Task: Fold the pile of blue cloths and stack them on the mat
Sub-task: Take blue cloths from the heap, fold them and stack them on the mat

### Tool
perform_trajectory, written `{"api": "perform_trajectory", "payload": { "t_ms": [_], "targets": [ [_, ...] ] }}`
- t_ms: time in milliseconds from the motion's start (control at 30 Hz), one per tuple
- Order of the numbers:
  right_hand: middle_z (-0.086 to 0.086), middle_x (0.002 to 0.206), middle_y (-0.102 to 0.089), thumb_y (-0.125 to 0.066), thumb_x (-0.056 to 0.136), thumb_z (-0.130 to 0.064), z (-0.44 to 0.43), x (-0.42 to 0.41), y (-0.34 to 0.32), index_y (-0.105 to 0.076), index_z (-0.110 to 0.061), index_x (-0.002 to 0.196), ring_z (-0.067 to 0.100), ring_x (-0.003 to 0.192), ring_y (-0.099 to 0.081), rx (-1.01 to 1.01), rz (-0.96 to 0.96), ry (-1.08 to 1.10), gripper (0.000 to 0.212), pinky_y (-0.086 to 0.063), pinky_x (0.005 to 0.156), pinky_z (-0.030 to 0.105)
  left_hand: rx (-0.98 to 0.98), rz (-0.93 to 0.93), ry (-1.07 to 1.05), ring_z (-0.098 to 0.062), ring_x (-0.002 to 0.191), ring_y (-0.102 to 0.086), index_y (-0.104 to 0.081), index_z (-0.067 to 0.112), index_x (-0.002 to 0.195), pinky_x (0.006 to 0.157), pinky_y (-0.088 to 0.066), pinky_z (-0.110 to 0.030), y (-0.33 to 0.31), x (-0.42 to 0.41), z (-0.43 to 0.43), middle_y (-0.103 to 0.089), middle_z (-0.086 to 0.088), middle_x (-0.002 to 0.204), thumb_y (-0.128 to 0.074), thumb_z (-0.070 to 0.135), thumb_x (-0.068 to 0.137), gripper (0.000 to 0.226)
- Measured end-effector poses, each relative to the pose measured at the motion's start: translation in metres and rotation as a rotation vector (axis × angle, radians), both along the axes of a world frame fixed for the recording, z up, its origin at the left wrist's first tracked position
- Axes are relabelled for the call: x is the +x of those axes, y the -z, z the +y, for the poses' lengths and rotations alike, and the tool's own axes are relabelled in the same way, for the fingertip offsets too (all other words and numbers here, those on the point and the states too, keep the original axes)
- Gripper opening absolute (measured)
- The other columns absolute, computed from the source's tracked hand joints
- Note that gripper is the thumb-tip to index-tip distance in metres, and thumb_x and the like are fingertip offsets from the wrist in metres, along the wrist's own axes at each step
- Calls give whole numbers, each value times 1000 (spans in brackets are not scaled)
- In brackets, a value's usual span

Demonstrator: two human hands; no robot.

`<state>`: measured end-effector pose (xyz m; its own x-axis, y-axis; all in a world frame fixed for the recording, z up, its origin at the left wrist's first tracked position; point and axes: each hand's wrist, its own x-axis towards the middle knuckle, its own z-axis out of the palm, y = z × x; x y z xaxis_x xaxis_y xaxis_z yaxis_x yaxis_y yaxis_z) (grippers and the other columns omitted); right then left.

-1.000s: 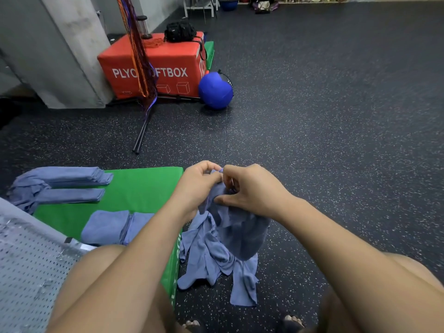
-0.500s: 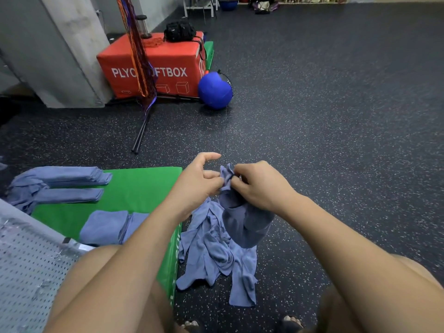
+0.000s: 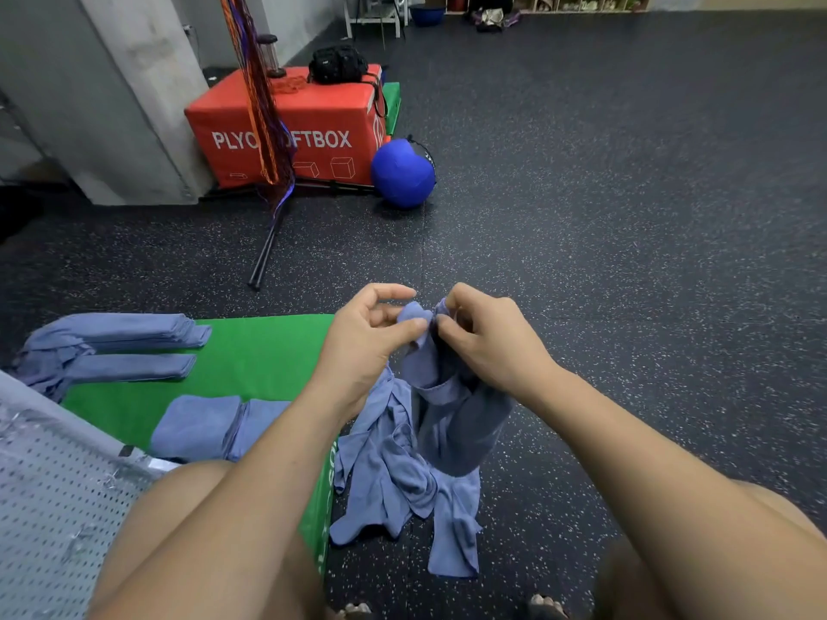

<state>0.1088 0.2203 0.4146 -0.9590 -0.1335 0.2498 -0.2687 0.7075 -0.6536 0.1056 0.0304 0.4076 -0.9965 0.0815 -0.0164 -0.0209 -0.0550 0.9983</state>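
Observation:
I hold one blue cloth [image 3: 452,409] up in front of me, hanging crumpled. My left hand [image 3: 367,346] pinches its top edge between thumb and fingers. My right hand [image 3: 488,342] pinches the same edge right beside it. Under the hanging cloth a loose pile of blue cloths [image 3: 398,490] lies on the dark floor against the green mat [image 3: 250,360]. On the mat lie folded blue cloths: a stack [image 3: 121,333] at the far left, one strip [image 3: 130,366] below it, and a folded piece [image 3: 215,425] near my left knee.
A perforated grey seat [image 3: 49,498] is at my lower left. Further off stand a red plyo soft box [image 3: 291,127] with a black bag [image 3: 335,64] on top, a blue ball [image 3: 402,172], hanging ropes [image 3: 259,91] and a grey pillar [image 3: 112,91]. Dark speckled floor spreads to the right.
Both hands have lifted the cloth's top edge slightly and moved a little apart. The left hand's fingers shifted from a closed grasp to a fingertip pinch.

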Motion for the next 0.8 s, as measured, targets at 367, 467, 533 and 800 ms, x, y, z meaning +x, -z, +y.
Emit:
{"api": "perform_trajectory", "payload": {
  "t_ms": [367, 467, 533, 800],
  "targets": [
    [-9, 72, -59, -70, 100, -29, -3, 0, 3, -65, -28, 91, 7, 70, -57, -23, 110, -172, 10, -50, 69, 35, -344, 145, -174, -13, 70, -63, -67, 23, 87, 74, -52, -36, 10, -6, -7, -76, 1, 76, -85, 20, 87, 18],
    [-8, 78, -59, -70, 102, -29, -3, -2, 5, -67, -29, 92, 12, 74, -58, -85, 83, -222, 10, -53, 73, 38, -256, 107, -145, -11, 73, -65, -74, 20, 85, 75, -51, -33, 9, -6, -6, -76, -2, 78, -86, 15, 87, 13],
    [-8, 79, -62, -69, 103, -26, -3, -2, 7, -70, -29, 96, 12, 72, -59, -133, 35, -247, 8, -57, 74, 45, -210, 76, -92, -6, 75, -67, -79, 19, 92, 73, -50, -24, 7, -6, -7, -78, 2, 80, -81, 9, 91, 10],
    [-3, 93, -77, -65, 106, -20, -1, -1, 6, -74, -31, 102, 27, 87, -74, -255, -84, -231, 14, -61, 87, 50, -144, 72, 48, -11, 89, -72, -79, 8, 107, 85, -57, -21, -4, -2, -11, -81, -7, 98, -78, -6, 88, 23]
  ]
}}
